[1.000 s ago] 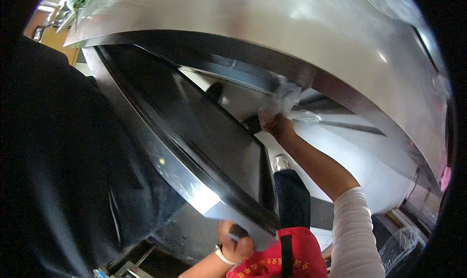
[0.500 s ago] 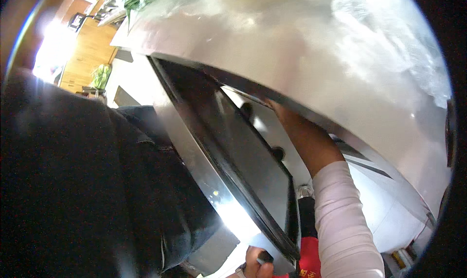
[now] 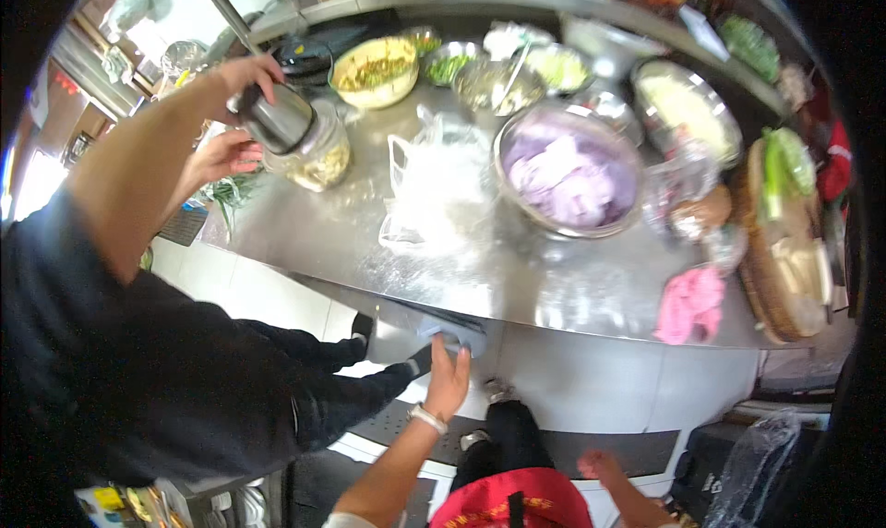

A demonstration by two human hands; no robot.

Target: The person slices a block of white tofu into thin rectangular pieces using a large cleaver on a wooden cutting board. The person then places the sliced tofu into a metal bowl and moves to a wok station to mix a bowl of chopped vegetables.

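Head view, looking down on a steel desk [image 3: 369, 242] that fills the middle of the frame. At lower centre the person's left hand [image 3: 449, 380] reaches up to the desk's front edge, fingers curled onto a small blue-grey cloth [image 3: 449, 330] tucked just under the rim — a closed grip on it, as far as can be seen. The right hand [image 3: 600, 465] hangs low at the bottom right, fingers loosely spread, holding nothing.

At upper left a co-worker in a dark sleeve holds a steel-lidded glass jar [image 3: 305, 136] tilted over the desk, one hand on its lid, the other just behind; pale chunky contents show through the glass.

Containers crowd the back of the desk: a yellow bowl [image 3: 374, 71] of browned, mixed food; small steel bowls [image 3: 480, 76] with green and pale chopped bits; a large steel basin [image 3: 569, 168] at centre right full of pale purple dough-like pieces; a steel pan [image 3: 688, 108] of white shreds farther right. A clear plastic bag [image 3: 429, 191] lies just left of the basin. A pink cloth [image 3: 690, 302] sits near the front edge at right, beside a round wooden board [image 3: 784, 242] carrying green stalks.
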